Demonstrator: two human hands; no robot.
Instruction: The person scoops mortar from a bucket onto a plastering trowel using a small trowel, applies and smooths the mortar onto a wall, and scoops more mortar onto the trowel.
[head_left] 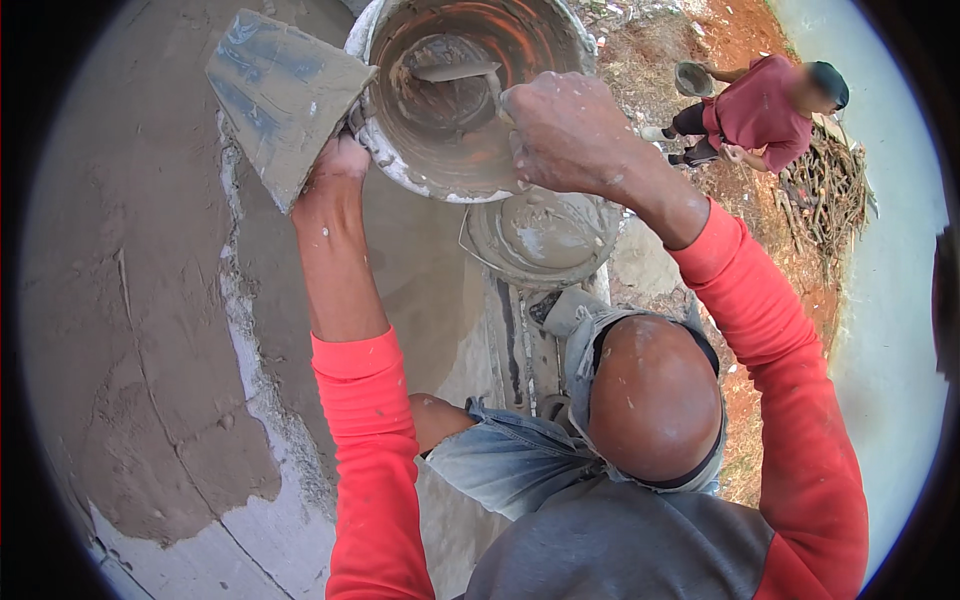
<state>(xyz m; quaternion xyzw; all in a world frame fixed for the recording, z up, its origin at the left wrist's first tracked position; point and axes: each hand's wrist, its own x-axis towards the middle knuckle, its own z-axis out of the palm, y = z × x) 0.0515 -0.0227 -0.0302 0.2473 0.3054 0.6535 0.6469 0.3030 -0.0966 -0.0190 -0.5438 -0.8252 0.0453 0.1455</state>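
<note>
My left hand (338, 162) grips a mortar-smeared flat board (280, 100) from underneath, beside the upper bucket. That bucket (385, 150) has grey mix coating its inside. My right hand (560, 130) is closed on the handle of a trowel (450, 73), whose blade is down inside the bucket. Just below it sits a second bucket (540, 235) containing wet grey mix, with a wire handle at its side.
Wet grey plaster (150, 350) covers the wall at left, with a rough pale strip. Narrow planks (510, 340) lie under the lower bucket. At right, a co-worker (760, 115) carries a small container (693, 78) near a pile of branches (820, 185) on reddish dirt.
</note>
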